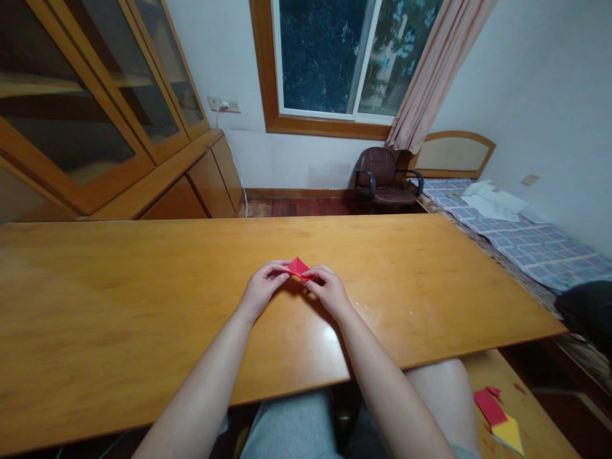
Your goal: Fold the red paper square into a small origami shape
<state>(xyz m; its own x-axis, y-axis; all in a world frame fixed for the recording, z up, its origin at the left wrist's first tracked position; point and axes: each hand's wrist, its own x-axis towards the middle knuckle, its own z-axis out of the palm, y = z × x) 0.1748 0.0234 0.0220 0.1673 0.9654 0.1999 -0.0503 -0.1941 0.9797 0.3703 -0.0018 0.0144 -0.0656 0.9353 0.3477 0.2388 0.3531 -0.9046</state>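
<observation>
Between my two hands is a small piece of folded red paper (298, 265), held just above the wooden table (143, 306). My left hand (266, 284) pinches its left edge between thumb and fingers. On the right edge, my right hand (329, 287) has a similar pinch. The paper shows a raised peak at the top and creases running down from it. Its underside and the parts beneath my fingertips are hidden.
Tiny white bits (367, 307) lie on the table to the right. On a lower wooden bench (482, 370) rest a red paper piece (490, 408) and a yellow paper piece (509, 435). Beyond are a chair (377, 169), a bed (521, 242) and a glass-door cabinet (138, 159).
</observation>
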